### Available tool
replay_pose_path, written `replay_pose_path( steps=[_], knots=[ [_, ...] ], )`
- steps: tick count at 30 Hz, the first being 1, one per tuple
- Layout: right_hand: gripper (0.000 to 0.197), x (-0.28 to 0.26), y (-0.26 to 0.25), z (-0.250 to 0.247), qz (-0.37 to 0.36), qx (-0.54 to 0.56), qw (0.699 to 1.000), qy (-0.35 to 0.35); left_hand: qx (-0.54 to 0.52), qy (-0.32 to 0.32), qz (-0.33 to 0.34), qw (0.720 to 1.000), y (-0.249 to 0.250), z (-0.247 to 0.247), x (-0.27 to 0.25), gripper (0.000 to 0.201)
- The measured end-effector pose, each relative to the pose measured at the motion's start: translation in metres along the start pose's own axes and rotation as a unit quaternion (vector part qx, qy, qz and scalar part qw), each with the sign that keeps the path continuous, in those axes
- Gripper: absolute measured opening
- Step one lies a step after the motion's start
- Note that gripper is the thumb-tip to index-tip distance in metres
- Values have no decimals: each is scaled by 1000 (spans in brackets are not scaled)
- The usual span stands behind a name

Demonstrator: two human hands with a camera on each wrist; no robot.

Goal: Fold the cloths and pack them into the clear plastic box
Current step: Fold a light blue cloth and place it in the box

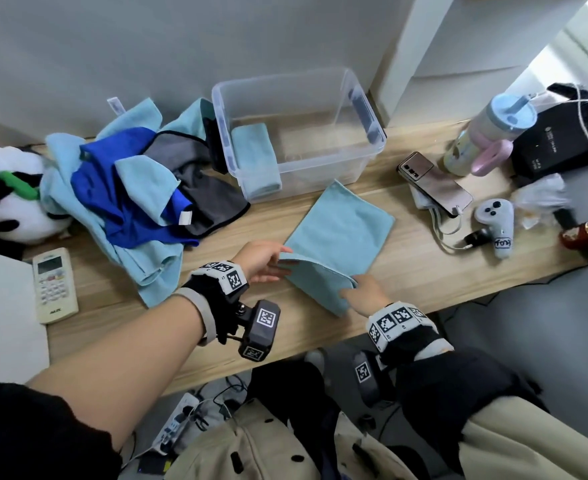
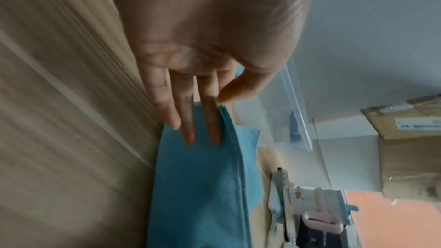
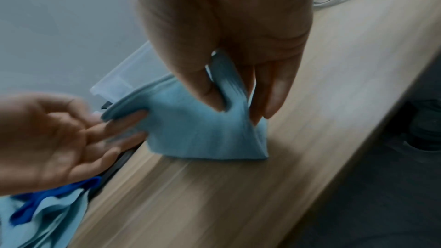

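A light blue cloth (image 1: 341,237), folded over, lies on the wooden table (image 1: 424,271) in front of the clear plastic box (image 1: 299,133). My right hand (image 1: 356,289) pinches its near right corner between thumb and fingers (image 3: 274,101), lifting that edge (image 3: 198,131). My left hand (image 1: 278,265) is at the near left corner. Its straight fingers (image 2: 190,129) touch the underside of the cloth (image 2: 203,186), and the thumb hovers just off the edge. One folded light blue cloth (image 1: 254,161) lies inside the box at its left end.
A pile of unfolded light blue, dark blue and grey cloths (image 1: 130,188) lies left of the box. A panda plush (image 1: 8,195) and a remote (image 1: 55,285) are further left. To the right are a phone (image 1: 434,185), a bottle (image 1: 486,133) and a white controller (image 1: 495,220).
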State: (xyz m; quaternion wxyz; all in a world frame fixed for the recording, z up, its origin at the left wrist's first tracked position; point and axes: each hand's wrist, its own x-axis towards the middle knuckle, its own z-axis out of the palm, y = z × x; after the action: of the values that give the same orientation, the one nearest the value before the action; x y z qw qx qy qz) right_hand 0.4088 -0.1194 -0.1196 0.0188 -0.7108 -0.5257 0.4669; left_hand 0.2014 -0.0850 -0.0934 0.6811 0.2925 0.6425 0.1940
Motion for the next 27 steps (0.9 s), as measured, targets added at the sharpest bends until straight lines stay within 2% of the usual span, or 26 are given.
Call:
replay_pose_path(
  steps=[2, 4, 10, 12, 16, 18, 19, 22, 23, 25, 27],
  knots=[
    [18, 2, 12, -3, 10, 29, 999, 11, 122, 6, 18, 992, -9, -2, 5, 30],
    [14, 5, 23, -1, 14, 85, 996, 18, 187, 12, 52, 981, -18, -3, 10, 36],
    [11, 5, 33, 8, 11, 236, 971, 32, 204, 33, 137, 969, -30, 2, 23, 50],
    [15, 5, 33, 11, 12, 264, 964, 34, 225, 62, 153, 960, -32, 5, 28, 46],
    [25, 5, 33, 15, 12, 279, 960, 36, 282, 167, 176, 928, -33, 6, 39, 20],
    [28, 6, 34, 17, 15, 279, 959, 39, 275, 182, 199, 923, -31, 6, 42, 16],
    [28, 7, 36, 18, 14, 272, 961, 43, 251, 170, 205, 931, -29, 6, 42, 15],
    [28, 9, 41, 22, 9, 244, 969, 33, 172, 106, 181, 962, -28, 6, 41, 2],
    [29, 9, 42, 22, 12, 236, 971, 24, 167, 98, 164, 967, -30, 5, 41, 8],
    [30, 10, 42, 20, 16, 220, 975, 5, 188, 96, 138, 968, -37, 0, 46, 14],
    [30, 10, 40, 18, 19, 193, 981, -9, 249, 103, 104, 957, -45, -6, 48, 23]
  ],
)
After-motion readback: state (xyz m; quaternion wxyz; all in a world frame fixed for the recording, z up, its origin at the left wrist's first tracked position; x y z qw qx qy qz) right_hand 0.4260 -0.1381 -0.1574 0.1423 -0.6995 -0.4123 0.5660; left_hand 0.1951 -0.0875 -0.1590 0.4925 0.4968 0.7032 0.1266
